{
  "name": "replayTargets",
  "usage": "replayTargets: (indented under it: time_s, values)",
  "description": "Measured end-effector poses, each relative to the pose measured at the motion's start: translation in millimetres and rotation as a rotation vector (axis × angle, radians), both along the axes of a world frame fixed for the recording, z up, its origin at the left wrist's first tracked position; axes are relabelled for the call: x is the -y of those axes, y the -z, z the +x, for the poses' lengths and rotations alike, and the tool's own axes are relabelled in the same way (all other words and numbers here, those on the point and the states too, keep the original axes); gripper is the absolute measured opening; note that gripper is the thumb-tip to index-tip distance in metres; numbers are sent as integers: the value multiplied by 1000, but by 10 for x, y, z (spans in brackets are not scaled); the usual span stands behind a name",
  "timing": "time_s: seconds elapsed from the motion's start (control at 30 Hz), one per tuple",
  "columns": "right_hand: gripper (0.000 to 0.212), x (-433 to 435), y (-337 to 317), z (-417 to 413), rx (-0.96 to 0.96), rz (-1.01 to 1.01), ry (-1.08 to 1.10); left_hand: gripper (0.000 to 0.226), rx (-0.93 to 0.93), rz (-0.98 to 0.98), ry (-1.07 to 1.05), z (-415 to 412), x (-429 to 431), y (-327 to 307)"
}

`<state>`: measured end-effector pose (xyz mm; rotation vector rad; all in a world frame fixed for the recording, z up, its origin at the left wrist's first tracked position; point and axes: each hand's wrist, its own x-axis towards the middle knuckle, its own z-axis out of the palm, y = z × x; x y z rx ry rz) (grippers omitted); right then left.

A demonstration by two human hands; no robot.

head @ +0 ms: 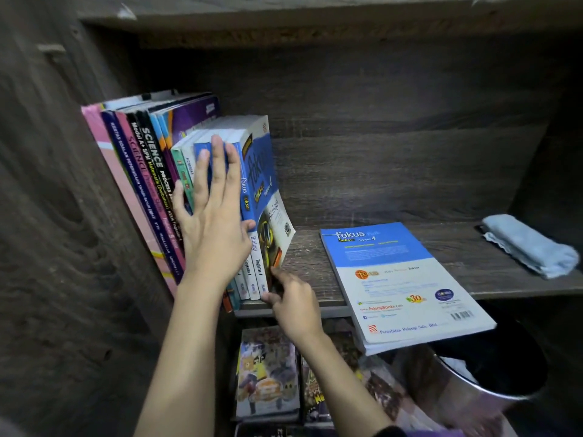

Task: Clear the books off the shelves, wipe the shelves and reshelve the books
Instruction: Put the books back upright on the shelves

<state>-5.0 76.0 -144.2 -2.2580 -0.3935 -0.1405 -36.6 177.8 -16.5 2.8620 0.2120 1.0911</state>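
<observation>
A row of books [148,171] stands leaning at the left end of the dark wooden shelf [441,247]. My left hand [214,209] presses flat with straight fingers against the spines of the blue Fokus books [252,171] at the right end of the row. My right hand [293,304] touches the bottom edge of the outermost Fokus Biology book [274,228], fingers curled at its lower corner. Another Fokus book [403,285] lies flat, back cover up, overhanging the shelf's front edge. A folded light blue cloth [530,244] lies at the shelf's right end.
Comic books [268,373] lie flat on the shelf below. A shiny metal bin with a dark liner [473,389] stands at the lower right under the overhanging book. The shelf's left side wall [63,216] is close beside the row.
</observation>
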Motion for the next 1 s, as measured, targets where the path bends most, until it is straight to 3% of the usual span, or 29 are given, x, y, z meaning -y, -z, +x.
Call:
replayTargets:
  time_s: [0.17, 0.37, 0.43, 0.53, 0.57, 0.63, 0.73, 0.8, 0.87, 1.0]
  values:
    - [48, 102, -124, 28, -124, 17, -99, 99, 69, -44, 28, -39, 104, -4]
    - [32, 615, -465, 46, 87, 140, 181, 50, 339, -397, 104, -220, 480, 253]
    - [28, 887, -521, 50, 132, 146, 296, 38, 239, -658, 100, -215, 618, 319]
    - [25, 1304, -468, 51, 154, 52, 458, 44, -46, -1137, 171, -120, 756, 338]
    - [26, 1442, -432, 51, 155, -10, 510, 46, -142, -1186, 182, -100, 801, 348]
    - [34, 1672, -373, 58, 89, -159, 615, 48, -371, -1039, 161, -78, 871, 418]
    - [51, 1952, -294, 38, -112, -268, 724, 71, -718, -734, 115, 20, 960, 636]
    - [59, 2078, -251, 25, -244, -247, 725, 76, -844, -765, 145, 81, 1032, 782]
    - [60, 2155, -230, 16, -314, -200, 689, 64, -927, -915, 191, 93, 1136, 874]
    - [51, 2205, -216, 15, -302, -140, 669, 46, -989, -1078, 239, 67, 1292, 931]
